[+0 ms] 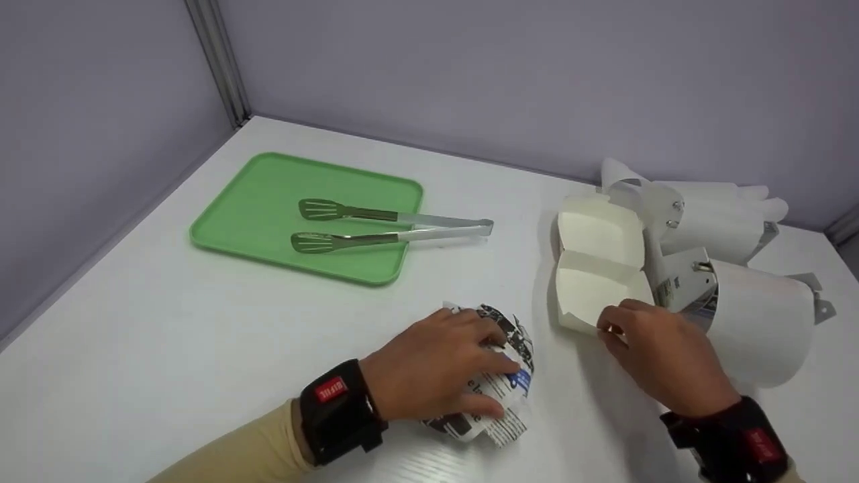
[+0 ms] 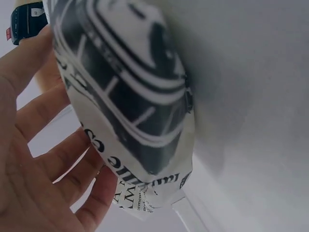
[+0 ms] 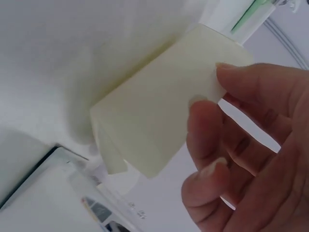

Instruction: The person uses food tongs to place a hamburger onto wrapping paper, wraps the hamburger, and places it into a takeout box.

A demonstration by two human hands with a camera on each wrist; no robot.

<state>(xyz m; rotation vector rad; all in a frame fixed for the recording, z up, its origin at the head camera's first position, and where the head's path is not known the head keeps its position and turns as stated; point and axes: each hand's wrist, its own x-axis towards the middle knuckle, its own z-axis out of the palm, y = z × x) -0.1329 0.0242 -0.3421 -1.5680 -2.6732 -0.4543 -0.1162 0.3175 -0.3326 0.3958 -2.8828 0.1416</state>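
A rounded bundle wrapped in newsprint paper lies on the white table near the front. Spread over its top is my left hand, the fingers nearly straight and touching the paper. The left wrist view shows the printed wrapping close up, with the fingertips passing behind it. To the right stands a cream paper clamshell box, its lid folded back. My right hand pinches the box's front edge, thumb and forefinger at the wall in the right wrist view.
A green tray lies at the back left. Metal tongs rest across it, their handle end past its right rim. White curved holders with metal fittings stand close beside the box at right. Walls rise behind the table.
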